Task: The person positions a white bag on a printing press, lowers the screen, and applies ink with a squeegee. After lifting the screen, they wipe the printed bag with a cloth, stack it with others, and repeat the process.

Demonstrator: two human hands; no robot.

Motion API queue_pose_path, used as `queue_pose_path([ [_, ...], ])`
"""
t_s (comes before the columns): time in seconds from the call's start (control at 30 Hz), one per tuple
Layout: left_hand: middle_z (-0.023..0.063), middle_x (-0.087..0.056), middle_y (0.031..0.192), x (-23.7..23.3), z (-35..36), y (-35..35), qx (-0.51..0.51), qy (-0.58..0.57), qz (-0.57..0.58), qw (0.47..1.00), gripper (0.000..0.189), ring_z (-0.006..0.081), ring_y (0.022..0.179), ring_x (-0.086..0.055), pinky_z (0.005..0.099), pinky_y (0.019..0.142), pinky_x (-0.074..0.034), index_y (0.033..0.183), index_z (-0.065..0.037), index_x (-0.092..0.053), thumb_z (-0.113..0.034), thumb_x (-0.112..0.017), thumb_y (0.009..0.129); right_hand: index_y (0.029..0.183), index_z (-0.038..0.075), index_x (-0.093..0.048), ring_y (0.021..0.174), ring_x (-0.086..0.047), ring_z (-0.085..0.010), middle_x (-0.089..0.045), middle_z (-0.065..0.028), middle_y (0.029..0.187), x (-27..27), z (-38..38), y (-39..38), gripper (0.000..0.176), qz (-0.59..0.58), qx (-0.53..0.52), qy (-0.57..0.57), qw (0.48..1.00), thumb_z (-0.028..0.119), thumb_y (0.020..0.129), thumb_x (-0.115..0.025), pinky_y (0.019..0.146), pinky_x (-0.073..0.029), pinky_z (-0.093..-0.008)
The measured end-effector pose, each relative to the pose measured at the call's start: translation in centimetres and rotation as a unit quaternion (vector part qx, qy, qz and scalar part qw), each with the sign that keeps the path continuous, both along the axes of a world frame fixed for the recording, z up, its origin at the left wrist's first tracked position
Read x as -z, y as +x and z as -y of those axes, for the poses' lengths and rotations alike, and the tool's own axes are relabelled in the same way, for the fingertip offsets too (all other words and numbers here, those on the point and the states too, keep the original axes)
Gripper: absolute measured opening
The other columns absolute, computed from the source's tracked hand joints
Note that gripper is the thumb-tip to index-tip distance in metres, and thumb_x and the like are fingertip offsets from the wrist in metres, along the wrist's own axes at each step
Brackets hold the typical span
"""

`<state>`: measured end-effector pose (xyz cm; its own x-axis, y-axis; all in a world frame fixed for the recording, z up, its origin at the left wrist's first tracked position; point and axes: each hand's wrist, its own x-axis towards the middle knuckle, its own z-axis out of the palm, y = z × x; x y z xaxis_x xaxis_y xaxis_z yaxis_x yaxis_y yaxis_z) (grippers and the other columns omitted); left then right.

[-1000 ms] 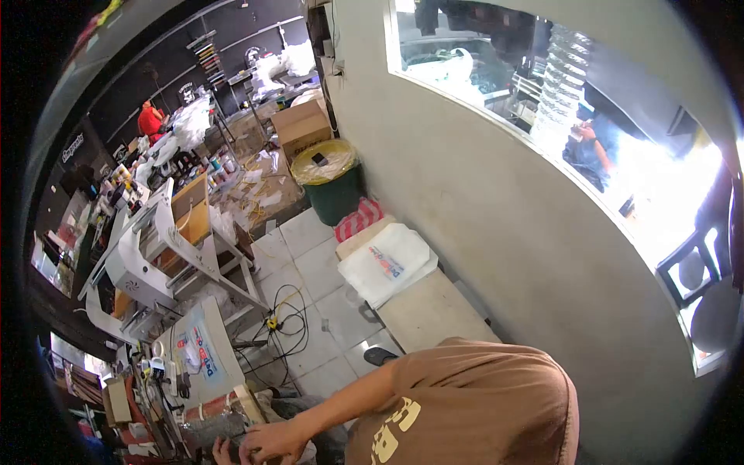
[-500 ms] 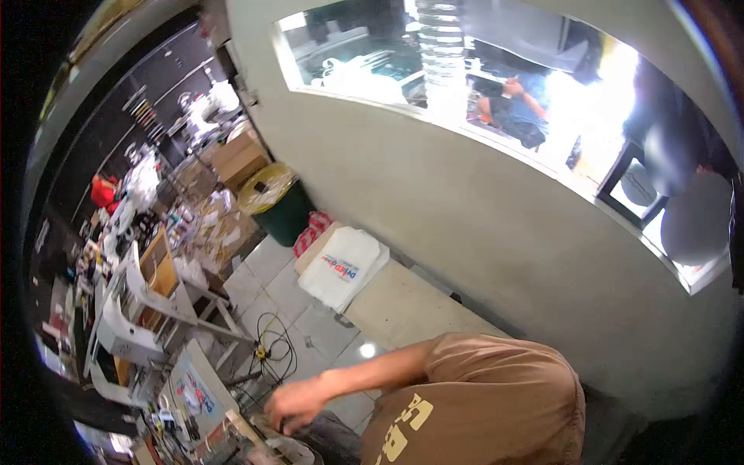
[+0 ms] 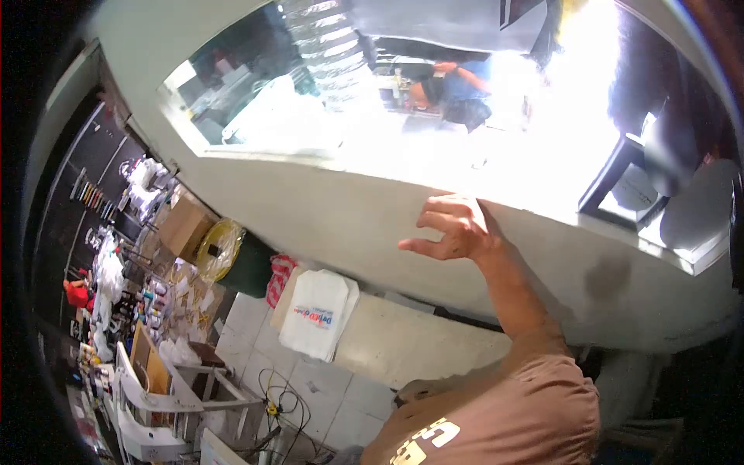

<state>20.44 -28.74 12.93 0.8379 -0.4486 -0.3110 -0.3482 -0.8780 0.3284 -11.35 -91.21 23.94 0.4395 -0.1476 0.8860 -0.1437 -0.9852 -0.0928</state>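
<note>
My right hand (image 3: 453, 227) is raised in front of the pale wall (image 3: 372, 201), just under the lower edge of the bright window (image 3: 341, 163). Its fingers are loosely bent and spread, the thumb apart below them, and nothing shows between them. The back of the hand faces me, and the arm runs down to a brown short sleeve (image 3: 542, 356). Below the hand, a stack of white printed bags (image 3: 316, 310) lies on a long cream bench (image 3: 387, 341) against the wall. My left hand is out of view.
Behind the glass a person in blue (image 3: 465, 93) sits bent forward. A dark green bin (image 3: 244, 267) stands past the bench, with a cardboard box (image 3: 184, 226) beside it. Black cables (image 3: 291, 407) lie on the tiled floor, close to a white machine frame (image 3: 159, 399).
My right hand has lifted from the cluttered work area at lower left up to the wall below the window, its fingers now spread. The view has turned toward the window.
</note>
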Motion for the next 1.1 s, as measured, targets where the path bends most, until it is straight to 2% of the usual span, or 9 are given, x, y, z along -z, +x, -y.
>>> queue_pose_path([
  [0.03,0.0118,-0.050,0.084,0.6,2.1,0.3,0.010,-0.001,-0.010,1.000,0.020,0.0261,0.077,-0.046,0.0435,0.071,-0.040,0.089,-0.004,-0.050,-0.019,-0.063,0.095,0.066,0.005,-0.062,0.051,-0.055,-0.0187,-0.055,-0.0049,0.062,0.2,1.0,-0.4,0.042,-0.004,0.006,-0.004,1.000,0.035,0.074,-0.090,0.046,-0.044,-0.0336],
  [0.1,0.0121,-0.051,0.086,1.8,5.8,0.6,0.029,-0.001,-0.031,0.999,0.020,0.0265,0.079,-0.047,0.0435,0.072,-0.040,0.092,-0.004,-0.051,-0.019,-0.064,0.095,0.058,0.007,-0.052,0.046,-0.045,-0.0158,-0.042,-0.0021,0.058,1.0,2.0,-0.5,0.052,0.009,-0.056,-0.060,0.997,0.041,0.078,-0.086,0.043,-0.038,-0.0324],
  [0.13,0.0122,-0.051,0.087,2.3,7.6,0.7,0.037,0.000,-0.041,0.998,0.020,0.0266,0.080,-0.047,0.0435,0.073,-0.041,0.093,-0.004,-0.051,-0.019,-0.064,0.095,0.058,0.007,-0.052,0.046,-0.045,-0.0158,-0.042,-0.0021,0.058,1.1,2.0,-0.6,0.052,0.006,-0.054,-0.060,0.997,0.041,0.078,-0.086,0.043,-0.038,-0.0324],
  [0.2,0.0125,-0.052,0.089,3.6,10.7,0.6,0.054,0.002,-0.060,0.997,0.021,0.0270,0.081,-0.048,0.0435,0.074,-0.041,0.095,-0.004,-0.051,-0.020,-0.064,0.095,0.054,0.009,-0.042,0.043,-0.037,-0.0138,-0.032,-0.0008,0.058,0.7,1.9,-0.8,0.059,-0.012,-0.048,-0.112,0.993,0.045,0.080,-0.082,0.040,-0.030,-0.0306],
  [0.3,0.0130,-0.053,0.092,5.5,14.7,0.6,0.076,0.002,-0.087,0.993,0.022,0.0275,0.084,-0.049,0.0435,0.076,-0.042,0.099,-0.004,-0.052,-0.021,-0.065,0.094,0.053,0.011,-0.037,0.042,-0.033,-0.0118,-0.029,0.0001,0.058,1.2,2.2,-1.1,0.063,-0.005,-0.075,-0.108,0.991,0.045,0.079,-0.083,0.039,-0.024,-0.0293],
  [0.53,0.0141,-0.056,0.099,8.9,19.6,0.8,0.108,0.011,-0.135,0.985,0.026,0.0287,0.091,-0.053,0.0436,0.081,-0.044,0.107,-0.004,-0.054,-0.022,-0.067,0.093,0.053,0.012,-0.033,0.042,-0.034,-0.0100,-0.028,0.0015,0.058,2.5,2.5,-0.3,0.064,0.040,-0.080,-0.121,0.989,0.045,0.076,-0.083,0.038,-0.020,-0.0293],
  [0.8,0.0153,-0.059,0.107,12.2,20.0,1.1,0.103,0.027,-0.180,0.978,0.034,0.0301,0.098,-0.056,0.0436,0.086,-0.046,0.116,-0.004,-0.055,-0.024,-0.069,0.092,0.053,0.015,-0.033,0.042,-0.034,-0.0091,-0.027,0.0016,0.059,3.1,2.4,0.1,0.059,0.045,-0.063,-0.127,0.989,0.041,0.075,-0.082,0.040,-0.015,-0.0315],
  [0.87,0.0156,-0.060,0.110,13.1,19.5,1.3,0.095,0.031,-0.188,0.977,0.036,0.0304,0.100,-0.057,0.0436,0.087,-0.047,0.118,-0.004,-0.056,-0.025,-0.070,0.092,0.053,0.015,-0.034,0.042,-0.037,-0.0089,-0.030,0.0016,0.057,3.9,2.5,0.2,0.059,0.056,-0.025,-0.146,0.987,0.041,0.077,-0.081,0.040,-0.016,-0.0306],
  [1.1,0.0166,-0.063,0.117,16.5,14.9,0.9,0.056,0.030,-0.222,0.973,0.044,0.0316,0.106,-0.061,0.0437,0.092,-0.049,0.126,-0.004,-0.057,-0.027,-0.072,0.091,0.051,0.015,-0.040,0.039,-0.037,-0.0118,-0.030,0.0014,0.054,3.3,2.9,0.1,0.053,0.034,-0.020,-0.113,0.993,0.036,0.074,-0.084,0.039,-0.023,-0.0300],
])
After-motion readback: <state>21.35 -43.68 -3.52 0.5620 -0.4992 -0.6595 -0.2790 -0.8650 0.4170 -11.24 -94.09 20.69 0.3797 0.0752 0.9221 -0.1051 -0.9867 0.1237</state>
